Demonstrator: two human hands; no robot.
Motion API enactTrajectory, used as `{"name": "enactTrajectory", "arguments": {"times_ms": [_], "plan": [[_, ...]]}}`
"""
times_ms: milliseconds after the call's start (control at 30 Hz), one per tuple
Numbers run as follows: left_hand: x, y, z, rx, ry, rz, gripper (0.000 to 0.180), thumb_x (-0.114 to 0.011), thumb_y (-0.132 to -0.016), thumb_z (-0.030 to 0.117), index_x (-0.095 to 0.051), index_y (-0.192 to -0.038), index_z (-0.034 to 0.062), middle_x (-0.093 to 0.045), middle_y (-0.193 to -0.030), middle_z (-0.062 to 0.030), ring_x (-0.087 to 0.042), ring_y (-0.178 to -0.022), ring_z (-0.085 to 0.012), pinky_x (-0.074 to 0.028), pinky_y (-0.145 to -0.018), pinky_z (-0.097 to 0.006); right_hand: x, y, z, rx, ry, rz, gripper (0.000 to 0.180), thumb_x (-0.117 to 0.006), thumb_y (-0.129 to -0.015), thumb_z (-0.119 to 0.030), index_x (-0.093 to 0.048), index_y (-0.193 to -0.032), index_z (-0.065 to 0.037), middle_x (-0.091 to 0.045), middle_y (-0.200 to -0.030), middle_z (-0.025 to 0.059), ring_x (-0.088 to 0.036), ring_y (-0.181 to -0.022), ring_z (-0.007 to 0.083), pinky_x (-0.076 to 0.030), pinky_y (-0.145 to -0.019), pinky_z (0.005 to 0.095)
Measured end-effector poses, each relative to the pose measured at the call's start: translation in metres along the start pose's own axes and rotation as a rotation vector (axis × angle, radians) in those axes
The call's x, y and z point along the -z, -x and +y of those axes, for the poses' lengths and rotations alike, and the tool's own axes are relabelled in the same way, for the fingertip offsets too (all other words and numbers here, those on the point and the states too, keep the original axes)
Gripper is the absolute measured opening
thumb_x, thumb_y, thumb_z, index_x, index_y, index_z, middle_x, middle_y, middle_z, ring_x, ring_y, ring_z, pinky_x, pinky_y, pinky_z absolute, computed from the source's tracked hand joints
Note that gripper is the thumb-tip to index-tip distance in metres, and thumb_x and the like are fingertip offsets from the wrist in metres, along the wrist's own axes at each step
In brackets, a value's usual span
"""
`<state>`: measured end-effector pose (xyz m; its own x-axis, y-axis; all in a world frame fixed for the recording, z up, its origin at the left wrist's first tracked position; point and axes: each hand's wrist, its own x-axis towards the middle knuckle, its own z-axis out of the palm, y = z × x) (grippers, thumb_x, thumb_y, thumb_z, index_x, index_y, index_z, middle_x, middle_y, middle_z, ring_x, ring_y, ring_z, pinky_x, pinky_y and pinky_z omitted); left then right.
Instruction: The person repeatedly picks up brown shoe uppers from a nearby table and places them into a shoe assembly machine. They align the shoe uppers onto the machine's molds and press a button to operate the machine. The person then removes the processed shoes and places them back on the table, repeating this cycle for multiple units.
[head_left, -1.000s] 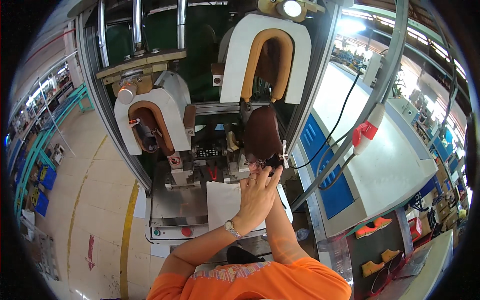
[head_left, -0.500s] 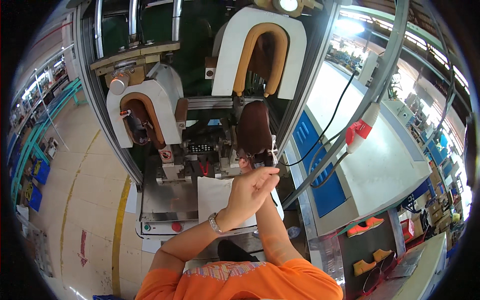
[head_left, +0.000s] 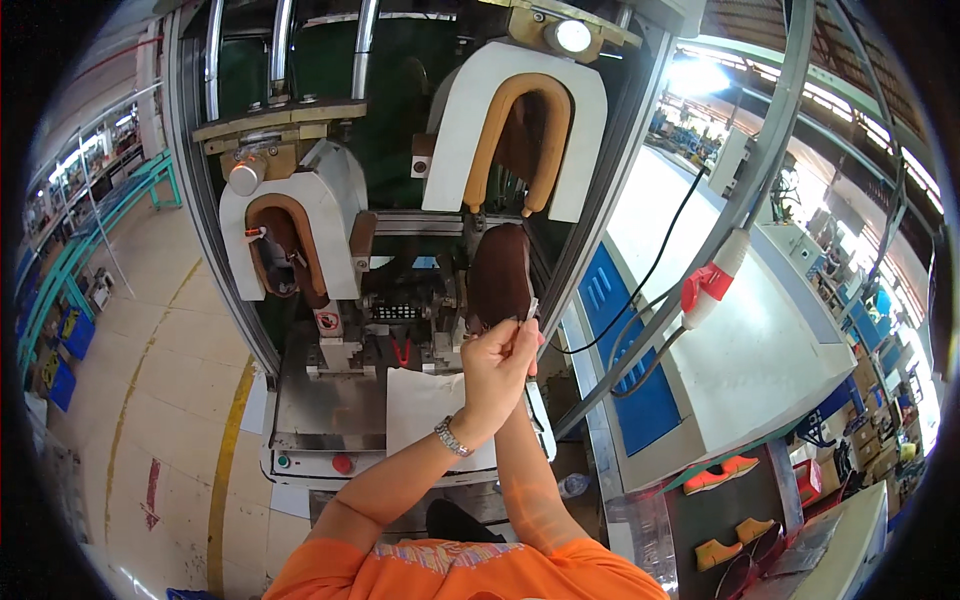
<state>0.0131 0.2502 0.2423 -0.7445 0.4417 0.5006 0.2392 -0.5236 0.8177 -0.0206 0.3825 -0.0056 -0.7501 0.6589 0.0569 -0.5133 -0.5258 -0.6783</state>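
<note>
While the left hand (head_left: 492,368) pinches a white tie (head_left: 533,308) by the brown upper (head_left: 500,270), apparently unclamped under the right clamp (head_left: 545,88), I can't tell the right hand's grip; another upper (head_left: 283,258) already sits inside the left clamp (head_left: 283,203).

machine interior (head_left: 400,150) left in shadow, white cabinet (head_left: 750,340) brightly lit, glare thrown by overhead light (head_left: 697,76), straight edges bent, corners blacked out

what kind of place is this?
Probably a shoe factory: white arch-shaped machine parts with padded linings, a brown shoe-shaped piece below the right one, and orange shoe-shaped pieces at lower right.
</note>
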Motion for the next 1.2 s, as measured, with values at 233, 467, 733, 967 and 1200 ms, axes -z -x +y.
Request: {"name": "enactTrajectory", "arguments": {"times_ms": [233, 467, 733, 967, 1200], "plan": [[-0.002, 0.004, 0.001, 0.051, -0.011, -0.050, 0.026, -0.051, -0.088, 0.022, -0.059, -0.074, 0.0016, -0.048, -0.049, 0.0027, -0.035, -0.040, 0.0001, -0.024, -0.037, -0.016, 0.007, 0.007, 0.000, 0.002, -0.003, 0.004, 0.031, -0.053, -0.084, -0.026, -0.053, -0.107, -0.006, -0.058, -0.099, 0.0061, -0.055, -0.091, 0.0169, -0.045, -0.078, 0.0296], [0.003, 0.003, 0.004, 0.111, 0.020, -0.117, 0.025, -0.051, -0.088, 0.022, -0.058, -0.076, 0.0018, -0.048, -0.048, 0.0029, -0.041, -0.042, -0.0010, -0.027, -0.041, -0.018, 0.006, 0.005, -0.004, 0.016, -0.004, 0.015, 0.030, -0.053, -0.084, -0.025, -0.053, -0.106, -0.006, -0.058, -0.099, 0.0060, -0.056, -0.090, 0.0168, -0.046, -0.077, 0.0295], [-0.008, 0.000, -0.002, 0.078, 0.050, -0.099, 0.023, -0.052, -0.087, 0.020, -0.061, -0.079, 0.0012, -0.048, -0.050, 0.0028, -0.036, -0.041, 0.0000, -0.024, -0.038, -0.016, 0.010, 0.007, -0.002, 0.023, -0.003, 0.033, 0.029, -0.052, -0.084, -0.025, -0.053, -0.106, -0.006, -0.058, -0.098, 0.0058, -0.056, -0.089, 0.0167, -0.046, -0.077, 0.0293], [-0.004, -0.003, -0.007, -0.090, -0.138, -0.088, 0.019, -0.053, -0.086, 0.015, -0.062, -0.077, 0.0009, -0.049, -0.049, 0.0016, -0.041, -0.042, -0.0014, -0.031, -0.038, -0.019, 0.011, 0.011, -0.001, 0.017, -0.002, 0.036, 0.028, -0.052, -0.084, -0.024, -0.053, -0.105, -0.006, -0.059, -0.097, 0.0057, -0.056, -0.089, 0.0165, -0.046, -0.076, 0.0292], [0.000, -0.002, -0.012, -0.138, -0.205, -0.086, 0.018, -0.056, -0.083, 0.010, -0.058, -0.069, -0.0009, -0.049, -0.047, 0.0005, -0.046, -0.043, -0.0031, -0.034, -0.039, -0.019, 0.018, 0.013, -0.004, 0.009, 0.014, 0.049, 0.027, -0.052, -0.084, -0.024, -0.054, -0.105, -0.006, -0.059, -0.097, 0.0056, -0.056, -0.088, 0.0164, -0.046, -0.075, 0.0290]]}}
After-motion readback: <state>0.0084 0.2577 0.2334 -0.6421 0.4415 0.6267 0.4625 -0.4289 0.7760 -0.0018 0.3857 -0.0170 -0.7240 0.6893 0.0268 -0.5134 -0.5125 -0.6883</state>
